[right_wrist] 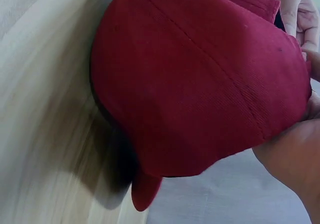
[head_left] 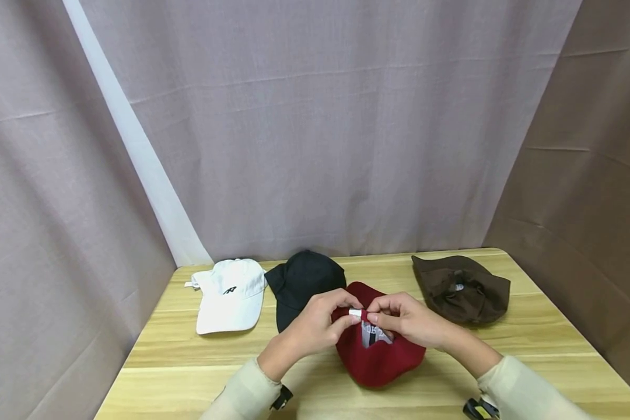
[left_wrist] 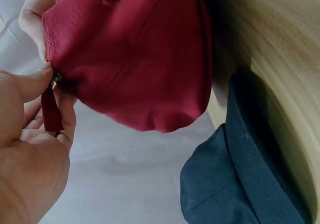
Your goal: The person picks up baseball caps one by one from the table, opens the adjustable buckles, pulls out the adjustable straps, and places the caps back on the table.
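Both hands work at the back strap of a red baseball cap (head_left: 374,368), whose hollow inside faces up in the head view. My left hand (head_left: 315,324) pinches the strap (left_wrist: 51,111) beside a small metal buckle (left_wrist: 57,77); a loose red end hangs past the fingers. A white label (head_left: 354,313) shows at the pinched band. Opposite, my right hand (head_left: 412,319) pinches the red cap's band between thumb and fingers, its fingertips close to the left ones. Grey lining with pale lettering shows inside the cap. In the right wrist view the crown hides part of the fingers.
A white cap (head_left: 240,279) with a small black mark lies at the left of the wooden table (head_left: 189,373). Next to it is a black cap (head_left: 310,277), just beyond the left hand. An upturned brown hat (head_left: 483,291) lies at the right. Grey curtains (head_left: 315,146) hang behind.
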`<state>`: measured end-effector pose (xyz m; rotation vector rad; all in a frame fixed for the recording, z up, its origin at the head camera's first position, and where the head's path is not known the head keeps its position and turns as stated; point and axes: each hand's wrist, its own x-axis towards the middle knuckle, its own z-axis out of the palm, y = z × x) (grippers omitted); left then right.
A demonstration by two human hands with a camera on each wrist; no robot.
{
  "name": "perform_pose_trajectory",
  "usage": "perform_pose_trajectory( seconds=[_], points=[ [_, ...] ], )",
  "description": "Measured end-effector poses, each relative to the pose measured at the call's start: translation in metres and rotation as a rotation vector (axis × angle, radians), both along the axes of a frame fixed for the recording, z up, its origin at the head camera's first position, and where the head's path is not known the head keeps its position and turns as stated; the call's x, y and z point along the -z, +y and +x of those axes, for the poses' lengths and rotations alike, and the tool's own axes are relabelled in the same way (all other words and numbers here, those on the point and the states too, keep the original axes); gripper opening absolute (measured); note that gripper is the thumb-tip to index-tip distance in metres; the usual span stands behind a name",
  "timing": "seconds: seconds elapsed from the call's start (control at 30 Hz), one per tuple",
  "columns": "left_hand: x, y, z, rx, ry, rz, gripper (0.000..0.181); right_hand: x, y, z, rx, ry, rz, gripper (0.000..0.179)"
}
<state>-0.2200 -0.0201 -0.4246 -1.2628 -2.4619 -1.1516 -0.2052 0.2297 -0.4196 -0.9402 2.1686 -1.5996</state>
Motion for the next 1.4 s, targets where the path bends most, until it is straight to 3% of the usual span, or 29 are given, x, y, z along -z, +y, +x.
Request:
perform_pose_trajectory(
  seconds=[0.23,0.4,0.9,1.4],
  points=[
    [0.000,0.002,0.000,0.005,-0.012,0.000,0.015,-0.003,-0.008,0.001,0.082,-0.002,0.060,0.024],
    [0.000,0.003,0.001,0.010,-0.018,-0.035,0.014,-0.006,-0.011,0.001,0.096,-0.018,0.084,0.023],
    [0.005,0.003,0.004,0.028,-0.052,-0.026,0.014,-0.001,-0.006,0.000,0.036,-0.028,0.075,0.021],
    [0.002,0.001,0.002,0.023,-0.018,-0.028,0.015,0.004,-0.001,-0.006,-0.047,-0.073,-0.012,0.020]
  ],
)
